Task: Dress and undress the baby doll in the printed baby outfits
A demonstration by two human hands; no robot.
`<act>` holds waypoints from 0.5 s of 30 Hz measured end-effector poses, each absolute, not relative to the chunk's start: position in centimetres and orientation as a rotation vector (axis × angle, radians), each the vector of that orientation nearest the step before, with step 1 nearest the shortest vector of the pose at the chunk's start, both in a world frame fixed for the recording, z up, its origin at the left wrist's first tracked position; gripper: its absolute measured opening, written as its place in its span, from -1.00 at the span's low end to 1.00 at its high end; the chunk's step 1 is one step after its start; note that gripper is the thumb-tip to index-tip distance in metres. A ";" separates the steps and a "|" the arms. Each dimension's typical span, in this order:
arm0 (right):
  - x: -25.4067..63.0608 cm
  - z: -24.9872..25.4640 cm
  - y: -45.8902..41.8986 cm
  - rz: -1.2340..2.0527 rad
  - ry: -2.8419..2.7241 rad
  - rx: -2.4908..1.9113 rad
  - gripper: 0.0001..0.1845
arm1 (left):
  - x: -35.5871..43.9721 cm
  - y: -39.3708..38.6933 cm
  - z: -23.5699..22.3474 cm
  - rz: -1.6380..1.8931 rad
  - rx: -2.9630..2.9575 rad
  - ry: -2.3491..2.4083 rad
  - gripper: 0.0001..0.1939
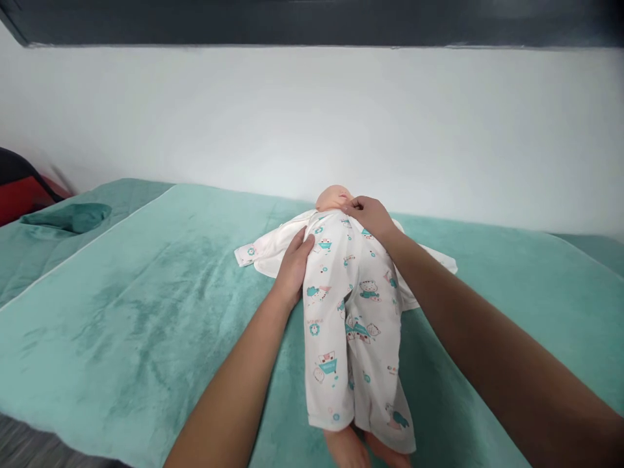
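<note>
A baby doll (335,195) lies on its back, its head near the wall and its bare feet toward me. White printed pants (327,325) cover its legs and reach up to its chest. A white long-sleeved shirt (267,252) is spread beneath the doll, sleeves out to both sides. My left hand (295,265) is closed around the doll's left-of-view side, thumb on the pants. At the top edge of the pants, just below the doll's chin, the fingers of my right hand (369,216) are bent in a pinch; their tips are partly hidden.
A teal plush blanket (146,305) lies under the doll. Behind it rises a white wall (312,117) with a dark panel (312,23) above. On the left are a folded teal cloth (68,218) and a red and black object (22,188).
</note>
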State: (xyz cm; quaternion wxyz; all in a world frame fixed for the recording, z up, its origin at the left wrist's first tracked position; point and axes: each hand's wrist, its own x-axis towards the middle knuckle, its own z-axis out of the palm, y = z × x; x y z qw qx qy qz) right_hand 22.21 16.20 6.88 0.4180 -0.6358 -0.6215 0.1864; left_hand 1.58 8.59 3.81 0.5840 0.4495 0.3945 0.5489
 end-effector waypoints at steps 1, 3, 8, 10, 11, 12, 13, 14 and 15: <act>22.1 6.5 15.6 0.459 -1.511 -1.556 -0.78 | 1.3 8.6 3.7 1.276 1.131 0.955 -0.65; 22.1 5.4 14.0 0.504 -1.424 -1.468 -0.74 | 0.7 8.6 3.7 1.261 1.306 1.077 -0.74; 23.4 1.9 9.4 0.498 -1.220 -1.335 -0.70 | -0.5 8.6 3.9 1.234 1.508 1.418 -0.61; 24.1 0.9 7.9 0.425 -1.274 -1.360 -0.71 | -0.7 8.6 3.9 1.194 1.548 1.444 -0.58; 24.4 0.6 7.3 0.386 -1.313 -1.402 -0.70 | -0.8 8.5 4.0 1.162 1.579 1.429 -0.63; 24.7 0.4 6.8 0.349 -1.358 -1.455 -0.70 | -0.9 8.4 4.0 1.133 1.610 1.402 -0.71; 24.9 0.2 6.4 0.319 -1.413 -1.505 -0.71 | -1.0 8.3 4.1 1.108 1.636 1.369 -0.80; 25.1 0.2 6.0 0.302 -1.476 -1.546 -0.72 | -1.0 8.2 4.2 1.082 1.660 1.337 -0.89; 25.2 0.2 5.8 0.300 -1.541 -1.578 -0.74 | -1.1 8.0 4.4 1.042 1.685 1.307 -0.94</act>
